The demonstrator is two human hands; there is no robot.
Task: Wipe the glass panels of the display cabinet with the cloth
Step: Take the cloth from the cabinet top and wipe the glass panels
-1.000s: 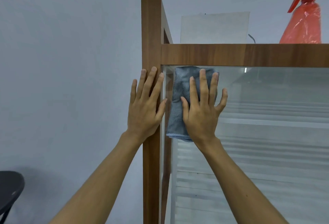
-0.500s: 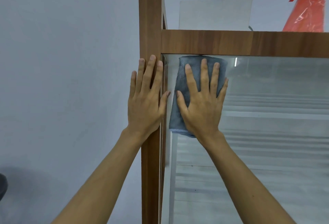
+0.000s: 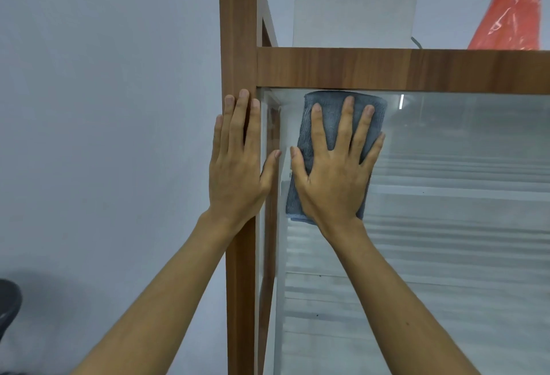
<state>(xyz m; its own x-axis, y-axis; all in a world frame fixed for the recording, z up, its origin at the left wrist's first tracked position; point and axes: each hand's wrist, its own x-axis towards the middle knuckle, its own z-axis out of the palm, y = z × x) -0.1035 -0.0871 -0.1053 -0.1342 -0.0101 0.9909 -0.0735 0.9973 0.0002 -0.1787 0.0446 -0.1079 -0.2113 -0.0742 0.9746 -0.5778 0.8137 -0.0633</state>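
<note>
Bare forearms, unadorned hands (image 3: 333, 178)

The display cabinet (image 3: 238, 47) is standing upright against a pale wall, framed in brown wood-grain boards, with one post running up its near corner and a horizontal rail crossing along the top of the front. Below that rail the front glass panel (image 3: 446, 196) is stretching off to the right, clear and catching pale horizontal streaks of reflection. A narrower glass panel is sitting just round the corner on the side. The cloth (image 3: 327, 124) is a grey-blue, ribbed microfibre piece, folded into a tall rectangle, lying flat against the front glass in its upper left corner, its top edge touching the rail.
</note>
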